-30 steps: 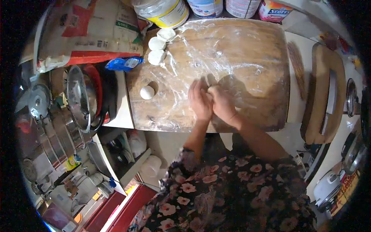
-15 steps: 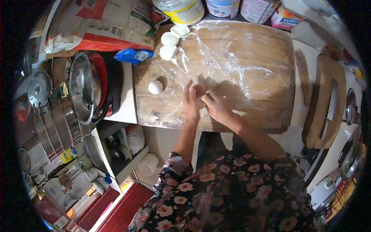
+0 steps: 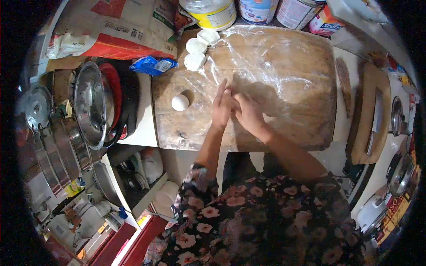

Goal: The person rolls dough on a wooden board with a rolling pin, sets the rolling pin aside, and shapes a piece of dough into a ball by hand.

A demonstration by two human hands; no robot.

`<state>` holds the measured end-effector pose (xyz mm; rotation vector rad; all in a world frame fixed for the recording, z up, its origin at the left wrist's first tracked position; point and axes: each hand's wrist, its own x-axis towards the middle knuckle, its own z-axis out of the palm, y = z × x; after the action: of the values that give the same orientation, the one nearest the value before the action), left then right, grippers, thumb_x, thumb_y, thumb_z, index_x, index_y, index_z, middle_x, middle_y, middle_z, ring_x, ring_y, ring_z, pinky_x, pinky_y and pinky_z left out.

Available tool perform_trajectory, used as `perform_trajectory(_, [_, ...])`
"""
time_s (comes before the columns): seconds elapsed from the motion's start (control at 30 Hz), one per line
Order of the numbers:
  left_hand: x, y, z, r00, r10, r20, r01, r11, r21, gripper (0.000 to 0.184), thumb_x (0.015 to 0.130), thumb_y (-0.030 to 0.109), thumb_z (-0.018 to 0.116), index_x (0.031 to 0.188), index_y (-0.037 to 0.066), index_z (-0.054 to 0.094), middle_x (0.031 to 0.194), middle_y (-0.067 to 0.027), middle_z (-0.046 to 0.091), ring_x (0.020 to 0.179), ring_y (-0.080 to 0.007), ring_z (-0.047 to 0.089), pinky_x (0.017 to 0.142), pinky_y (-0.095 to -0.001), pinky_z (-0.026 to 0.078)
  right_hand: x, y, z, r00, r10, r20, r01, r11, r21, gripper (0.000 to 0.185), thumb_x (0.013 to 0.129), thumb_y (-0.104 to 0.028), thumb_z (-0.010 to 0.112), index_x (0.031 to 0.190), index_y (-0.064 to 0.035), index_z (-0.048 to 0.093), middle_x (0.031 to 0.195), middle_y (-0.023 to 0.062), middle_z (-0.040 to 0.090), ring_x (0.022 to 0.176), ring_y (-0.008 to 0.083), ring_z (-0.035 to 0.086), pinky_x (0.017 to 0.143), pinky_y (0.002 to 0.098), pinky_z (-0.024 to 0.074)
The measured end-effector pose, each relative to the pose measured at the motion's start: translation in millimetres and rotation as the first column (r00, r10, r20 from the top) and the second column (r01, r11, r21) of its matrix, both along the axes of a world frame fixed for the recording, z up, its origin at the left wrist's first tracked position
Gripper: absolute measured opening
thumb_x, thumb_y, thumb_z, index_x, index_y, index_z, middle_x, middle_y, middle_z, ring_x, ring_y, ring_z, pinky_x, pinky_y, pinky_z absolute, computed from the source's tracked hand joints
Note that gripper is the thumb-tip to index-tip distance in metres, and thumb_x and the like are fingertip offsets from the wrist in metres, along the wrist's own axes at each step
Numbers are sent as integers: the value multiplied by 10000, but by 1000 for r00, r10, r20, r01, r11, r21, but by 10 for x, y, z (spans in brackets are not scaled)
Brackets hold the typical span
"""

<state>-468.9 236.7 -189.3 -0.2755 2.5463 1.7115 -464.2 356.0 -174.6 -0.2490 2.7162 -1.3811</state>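
My left hand [image 3: 223,107] and my right hand [image 3: 249,114] meet above the near middle of a floured wooden board [image 3: 306,111]. The left fingers point away from me and cup inward, with one stretched out. Curled fingers of the right hand press against the left palm. Whatever lies between the hands is hidden. A smooth white dough ball [image 3: 180,102] rests on the board to the left of my hands. At the far left edge lie three flattened white dough pieces, the nearest dough piece [image 3: 194,62] just touching or close to the others.
A large flour sack [image 3: 115,33] and a blue packet [image 3: 153,65] are at the back left. Tubs and cans, including a yellow-labelled tub [image 3: 213,17], line the far edge. Metal bowls [image 3: 93,106] stand left; a brown cutting board [image 3: 370,115] lies right.
My hands have drawn closer together, the right one pressing in against the left. The view has shifted slightly; the dough ball and flattened pieces stay in place.
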Motion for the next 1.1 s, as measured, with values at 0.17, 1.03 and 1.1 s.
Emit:
perform_trajectory(0.17, [283, 186, 70, 881, 449, 147, -460, 744, 485, 346, 923, 150, 349, 1223, -20, 387, 1008, -147, 570, 938, -258, 569, 813, -355, 458, 61, -55, 77, 956, 234, -174, -244, 969, -37, 261, 701, -54, 583, 945, -17, 500, 935, 180, 560, 796, 368, 561, 686, 404, 460])
perform_trajectory(1.03, [-340, 96, -41, 813, 110, -571, -377, 847, -374, 212, 864, 102, 410, 998, -9, 531, 906, -178, 568, 884, -328, 539, 798, -373, 417, 55, 88, -122, 943, -96, 318, 149, 978, -148, 222, 762, -94, 594, 975, -34, 578, 841, 132, 621, 756, 215, 613, 674, 315, 486])
perform_trajectory(1.1, [-183, 113, 40, 910, 234, -344, -296, 945, -140, 230, 871, 119, 413, 1017, -14, 529, 924, -184, 569, 897, -311, 544, 800, -361, 420, 48, -5, -51, 983, -82, 163, 98, 991, -91, 208, 762, -83, 558, 965, -40, 576, 853, 138, 607, 761, 289, 598, 677, 348, 475])
